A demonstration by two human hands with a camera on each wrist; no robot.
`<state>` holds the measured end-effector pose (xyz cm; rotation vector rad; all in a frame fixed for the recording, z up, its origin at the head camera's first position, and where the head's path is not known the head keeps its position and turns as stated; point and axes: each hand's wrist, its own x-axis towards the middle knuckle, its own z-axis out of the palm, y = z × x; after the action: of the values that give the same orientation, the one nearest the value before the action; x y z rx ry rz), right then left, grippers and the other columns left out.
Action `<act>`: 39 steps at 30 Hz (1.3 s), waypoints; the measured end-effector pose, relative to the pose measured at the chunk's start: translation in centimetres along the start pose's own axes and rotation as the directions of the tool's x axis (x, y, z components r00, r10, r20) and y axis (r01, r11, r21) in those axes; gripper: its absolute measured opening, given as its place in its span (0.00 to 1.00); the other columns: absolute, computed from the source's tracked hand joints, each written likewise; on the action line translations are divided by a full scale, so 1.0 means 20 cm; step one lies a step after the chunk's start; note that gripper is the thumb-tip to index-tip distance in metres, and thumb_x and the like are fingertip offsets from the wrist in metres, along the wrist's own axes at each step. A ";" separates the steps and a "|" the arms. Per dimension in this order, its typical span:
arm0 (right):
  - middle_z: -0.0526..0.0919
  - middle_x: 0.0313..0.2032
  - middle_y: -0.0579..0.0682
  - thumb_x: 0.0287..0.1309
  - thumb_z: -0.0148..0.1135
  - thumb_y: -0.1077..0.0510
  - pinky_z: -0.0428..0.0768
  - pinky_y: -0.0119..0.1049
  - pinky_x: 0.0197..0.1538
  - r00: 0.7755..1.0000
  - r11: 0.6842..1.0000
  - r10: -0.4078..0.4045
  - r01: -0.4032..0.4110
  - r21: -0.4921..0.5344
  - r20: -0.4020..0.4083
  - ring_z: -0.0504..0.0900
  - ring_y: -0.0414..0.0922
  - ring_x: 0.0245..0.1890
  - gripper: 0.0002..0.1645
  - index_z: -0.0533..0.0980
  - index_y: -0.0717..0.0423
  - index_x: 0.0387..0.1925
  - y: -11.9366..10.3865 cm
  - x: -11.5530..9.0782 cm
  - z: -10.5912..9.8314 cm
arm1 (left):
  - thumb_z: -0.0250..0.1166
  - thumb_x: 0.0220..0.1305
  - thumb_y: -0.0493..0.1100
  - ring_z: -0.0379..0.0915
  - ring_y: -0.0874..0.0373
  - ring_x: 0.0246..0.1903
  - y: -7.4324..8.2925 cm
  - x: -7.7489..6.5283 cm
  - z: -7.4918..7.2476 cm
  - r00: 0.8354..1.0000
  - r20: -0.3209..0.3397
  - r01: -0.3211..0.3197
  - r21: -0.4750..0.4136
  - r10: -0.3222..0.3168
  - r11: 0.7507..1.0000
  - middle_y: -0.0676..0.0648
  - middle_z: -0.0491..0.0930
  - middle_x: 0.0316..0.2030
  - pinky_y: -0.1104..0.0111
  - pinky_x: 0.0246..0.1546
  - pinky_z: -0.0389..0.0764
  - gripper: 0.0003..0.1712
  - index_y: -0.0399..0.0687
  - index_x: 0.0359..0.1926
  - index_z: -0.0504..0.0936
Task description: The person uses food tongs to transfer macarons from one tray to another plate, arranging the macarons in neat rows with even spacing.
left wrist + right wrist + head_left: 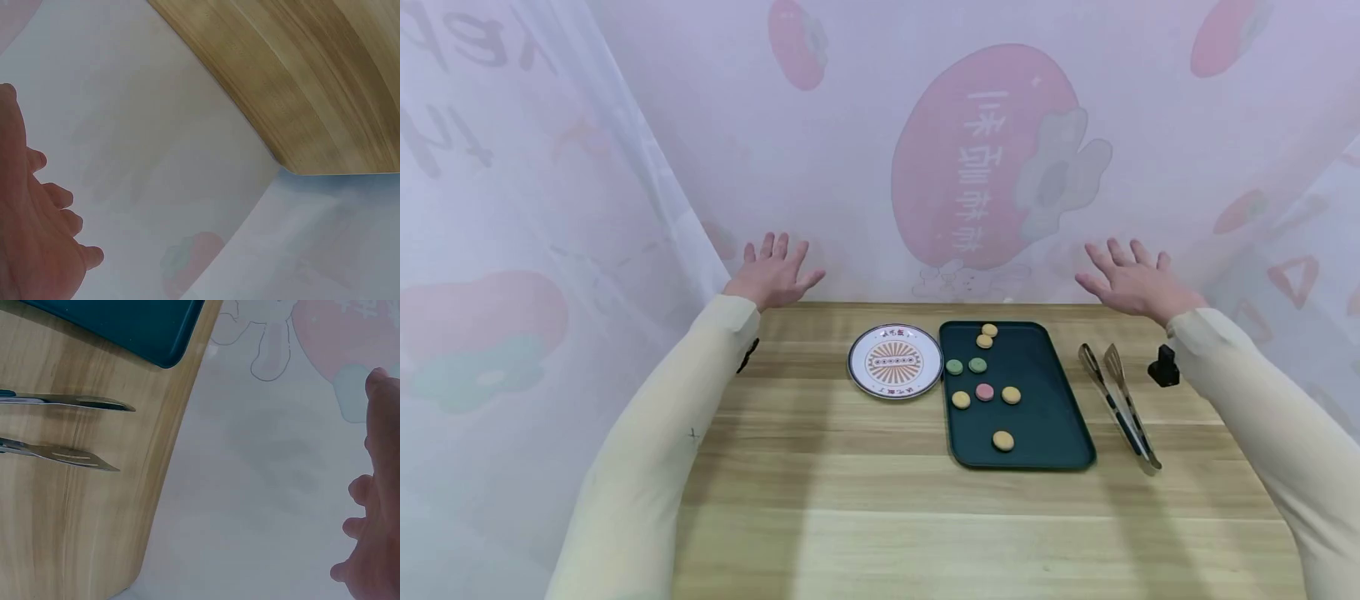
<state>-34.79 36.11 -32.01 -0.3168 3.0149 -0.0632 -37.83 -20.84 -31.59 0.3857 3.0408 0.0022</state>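
Observation:
Fingers spread, my left hand (772,277) is held up near the far left table corner and touches nothing. My right hand (1138,282), also with spread fingers, is raised near the far right edge, holding nothing. Between them a dark green tray (1045,417) carries several macarons: yellow ones such as the front macaron (1003,441), a pair of green ones with one macaron (977,365) on the right, and a pink macaron (984,392). Left of the tray stands a white patterned plate (895,361) with nothing on it. Metal tongs (1122,408) lie spread right of the tray, nearest my right hand.
The wooden table (880,517) ends at a pale curtain (850,167) printed with strawberries, which hangs behind and on both sides. In the right wrist view the tong tips (94,403) point toward the table's far edge. Small black devices sit at both wrists.

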 end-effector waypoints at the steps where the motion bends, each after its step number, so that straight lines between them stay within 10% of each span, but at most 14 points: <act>1: 0.32 0.76 0.68 0.66 0.25 0.23 0.28 0.80 0.62 1.000 1.000 -0.001 0.001 0.001 -0.003 0.28 0.75 0.72 0.51 0.31 0.44 0.78 0.00 0.00 0.00 | 0.32 0.70 0.73 0.23 0.34 0.76 0.00 0.00 0.00 1.000 0.001 0.001 -0.002 -0.001 1.000 0.32 0.32 0.77 0.35 0.71 0.30 0.48 0.50 0.79 0.39; 39: 0.40 0.75 0.72 0.71 0.31 0.29 0.40 0.78 0.65 0.994 0.999 -0.033 0.034 0.007 -0.104 0.39 0.76 0.71 0.48 0.32 0.48 0.78 0.05 -0.16 0.17 | 0.29 0.70 0.74 0.23 0.36 0.76 0.03 0.02 0.11 1.000 -0.021 -0.011 -0.055 0.010 0.998 0.33 0.32 0.77 0.37 0.73 0.32 0.48 0.52 0.79 0.37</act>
<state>-31.51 37.66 -35.10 -0.3747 3.1117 -0.0992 -37.94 -20.08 -33.88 0.3995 3.0518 0.0910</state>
